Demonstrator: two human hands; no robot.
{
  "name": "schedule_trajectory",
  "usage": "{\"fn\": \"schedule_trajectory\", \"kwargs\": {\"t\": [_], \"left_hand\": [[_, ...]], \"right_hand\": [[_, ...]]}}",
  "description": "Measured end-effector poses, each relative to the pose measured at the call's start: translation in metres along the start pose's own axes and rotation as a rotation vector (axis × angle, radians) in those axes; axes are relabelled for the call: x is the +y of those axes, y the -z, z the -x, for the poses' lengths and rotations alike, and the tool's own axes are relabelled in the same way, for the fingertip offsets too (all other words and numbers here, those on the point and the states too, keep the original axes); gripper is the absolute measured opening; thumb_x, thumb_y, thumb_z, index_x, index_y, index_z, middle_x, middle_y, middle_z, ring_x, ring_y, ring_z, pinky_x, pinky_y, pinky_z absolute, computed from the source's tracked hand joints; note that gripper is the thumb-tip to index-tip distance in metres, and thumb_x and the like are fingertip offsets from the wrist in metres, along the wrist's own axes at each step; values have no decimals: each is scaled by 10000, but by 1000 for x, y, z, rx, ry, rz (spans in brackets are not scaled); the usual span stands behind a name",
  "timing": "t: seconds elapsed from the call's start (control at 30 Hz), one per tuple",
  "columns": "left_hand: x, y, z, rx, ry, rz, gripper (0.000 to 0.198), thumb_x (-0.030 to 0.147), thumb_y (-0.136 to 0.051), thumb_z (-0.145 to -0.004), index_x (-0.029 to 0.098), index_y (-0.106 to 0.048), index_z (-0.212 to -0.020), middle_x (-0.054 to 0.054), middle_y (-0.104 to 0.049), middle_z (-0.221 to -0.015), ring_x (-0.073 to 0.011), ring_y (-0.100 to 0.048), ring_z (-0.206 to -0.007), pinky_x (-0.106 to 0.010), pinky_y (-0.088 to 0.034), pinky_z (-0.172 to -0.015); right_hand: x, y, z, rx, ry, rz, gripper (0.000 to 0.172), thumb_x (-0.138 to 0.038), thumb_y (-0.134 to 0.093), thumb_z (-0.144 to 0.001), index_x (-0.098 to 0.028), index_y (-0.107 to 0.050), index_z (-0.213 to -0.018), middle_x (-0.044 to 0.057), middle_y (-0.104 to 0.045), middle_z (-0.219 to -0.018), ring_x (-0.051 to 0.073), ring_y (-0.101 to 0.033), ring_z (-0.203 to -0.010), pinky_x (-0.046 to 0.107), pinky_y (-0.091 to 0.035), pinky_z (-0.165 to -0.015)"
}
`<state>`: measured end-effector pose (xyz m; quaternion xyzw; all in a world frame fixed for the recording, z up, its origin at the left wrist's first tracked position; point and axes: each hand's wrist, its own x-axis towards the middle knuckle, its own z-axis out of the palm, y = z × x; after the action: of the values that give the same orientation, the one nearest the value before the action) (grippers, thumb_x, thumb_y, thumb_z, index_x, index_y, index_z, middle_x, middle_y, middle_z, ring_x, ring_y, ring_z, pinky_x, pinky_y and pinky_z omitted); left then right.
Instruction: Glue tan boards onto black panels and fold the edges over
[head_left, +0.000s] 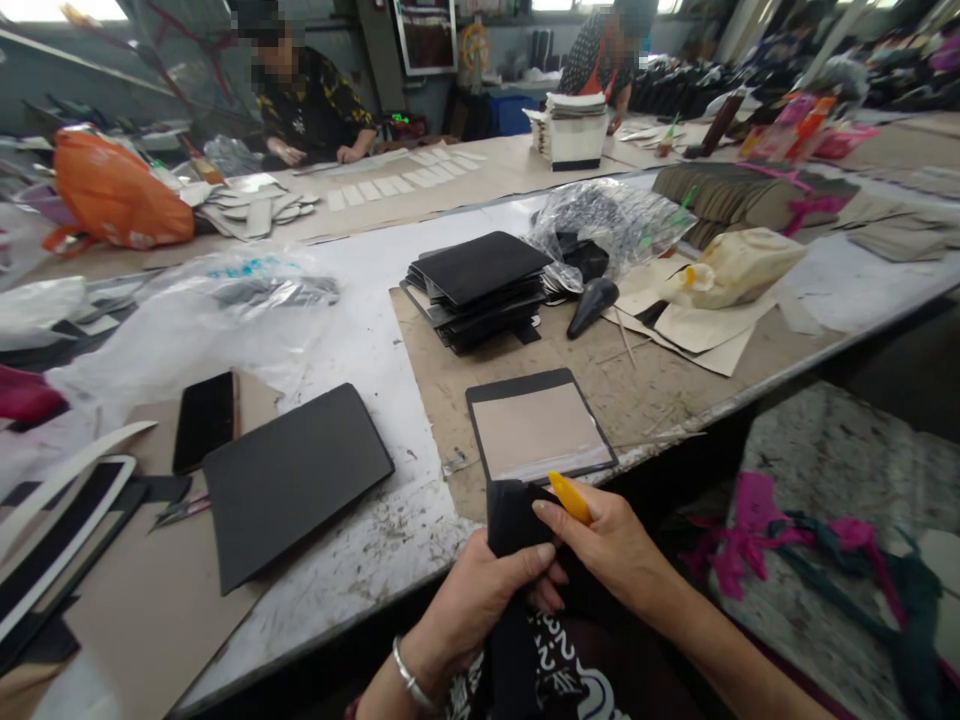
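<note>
My left hand (491, 585) is closed around a black sheet-like piece (514, 510), bent and held upright at the table's front edge. At its upper right edge, my right hand (619, 545) grips a small yellow tool (570, 497), with the thumb against the black piece. The tool's kind cannot be made out, and its lower part is hidden by the fingers. Just beyond my hands lies a black-bordered panel (536, 425) with a beige middle and a shiny strip along its near side. A stack of black panels (480, 270) stands farther back.
To the left lie a dark grey panel (296, 480), a phone (205, 420) and small scissors (180, 510). A yellowish plastic container (750, 268) and clear plastic wrap (607, 220) are at the right. Two people (307, 105) work across the table. A bundle with pink ties (750, 530) sits right.
</note>
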<state>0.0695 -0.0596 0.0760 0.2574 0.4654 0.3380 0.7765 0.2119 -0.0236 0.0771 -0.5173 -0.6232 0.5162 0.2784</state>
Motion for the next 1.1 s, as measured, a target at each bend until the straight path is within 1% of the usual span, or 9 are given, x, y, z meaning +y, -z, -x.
{"fn": "schedule_trajectory", "kwargs": {"t": [0.1, 0.27, 0.4, 0.5, 0.63, 0.7, 0.77, 0.93, 1.1], "left_hand": [[-4, 6, 0, 39, 33, 9, 316, 374, -656, -713, 59, -672, -741, -92, -656, -615, -110, -586, -538, -204, -458, -578], [-16, 17, 6, 194, 115, -1, 359, 416, -693, -656, 70, -643, -741, -109, -674, -663, -132, -598, -540, -228, -462, -556], [-15, 25, 12, 327, 114, -91, 368, 461, -695, -623, 106, -603, -652, -42, -617, -554, -102, -527, -463, -212, -407, -488], [-1, 30, 11, 428, 56, -268, 376, 485, -653, -645, 123, -576, -582, -10, -561, -496, -88, -461, -443, -210, -355, -466], [27, 32, -2, 526, -48, -540, 333, 450, -595, -686, 158, -517, -545, 24, -497, -463, -110, -439, -456, -231, -337, -465], [36, 32, -15, 557, -93, -669, 263, 394, -585, -697, 165, -529, -579, 18, -526, -499, -137, -482, -497, -244, -352, -480], [40, 31, -30, 585, -124, -790, 201, 347, -572, -713, 157, -578, -647, -9, -590, -571, -168, -543, -570, -254, -376, -509], [32, 34, -55, 605, -119, -919, 181, 312, -584, -712, 159, -634, -794, -51, -665, -692, -208, -603, -668, -275, -408, -570], [32, 35, -60, 604, -96, -1019, 167, 324, -540, -745, 181, -627, -760, -62, -656, -705, -219, -598, -700, -293, -399, -614]], "right_hand": [[3, 7, -1, 109, 45, 101, 283, -373, -497, -810, -182, -511, -601, -25, -518, -542, 100, -464, -507, 200, -384, -472], [22, 20, 2, 307, -77, 97, 293, -426, -529, -778, -179, -546, -622, -42, -462, -491, 95, -427, -459, 210, -376, -451], [42, 28, 12, 314, -196, 35, 328, -483, -545, -756, -171, -568, -655, -31, -493, -481, 101, -437, -428, 218, -350, -396], [45, 33, 14, 260, -214, 67, 345, -491, -532, -764, -173, -560, -633, -8, -550, -497, 106, -468, -422, 219, -362, -393], [37, 45, 3, 269, -75, 299, 345, -474, -494, -799, -187, -553, -617, -11, -558, -515, 115, -511, -473, 221, -407, -476], [37, 52, -8, 308, 12, 478, 340, -479, -471, -813, -194, -562, -653, -9, -560, -537, 125, -522, -501, 229, -406, -515], [41, 58, -17, 339, 49, 660, 356, -497, -435, -825, -200, -562, -676, -1, -566, -549, 136, -525, -497, 240, -384, -511], [54, 65, -30, 390, 19, 960, 395, -530, -399, -832, -209, -559, -667, 23, -599, -548, 162, -553, -476, 248, -311, -471], [56, 66, -34, 363, -45, 1076, 353, -525, -444, -816, -215, -584, -722, 33, -624, -566, 181, -569, -492, 252, -283, -469]]}}
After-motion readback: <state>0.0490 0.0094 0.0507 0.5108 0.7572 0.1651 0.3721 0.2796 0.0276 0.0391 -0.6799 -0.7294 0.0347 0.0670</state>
